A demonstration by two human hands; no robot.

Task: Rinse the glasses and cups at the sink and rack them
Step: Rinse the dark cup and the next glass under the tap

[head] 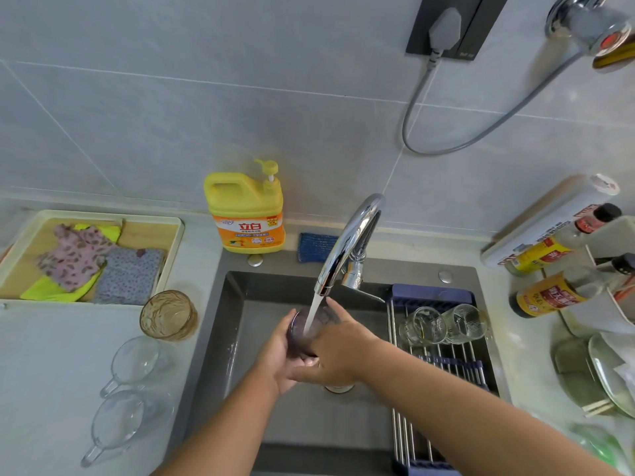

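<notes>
A dark purple glass point(304, 329) is held upright over the sink point(237, 304), under water running from the chrome faucet point(347, 249). My left hand point(275, 355) grips its left side and my right hand point(335, 352) wraps its right side. Two clear glasses point(443, 324) lie on their sides on the roll-up rack point(446, 369) across the sink's right part. On the counter to the left stand an amber glass point(168, 314) and two clear handled cups point(134, 362) point(117, 424).
A yellow detergent bottle point(245, 214) and a blue sponge point(314, 247) sit behind the sink. A tray of cloths point(89, 259) is at the left. Sauce bottles point(553, 293), a foil box and plates point(604, 376) crowd the right counter.
</notes>
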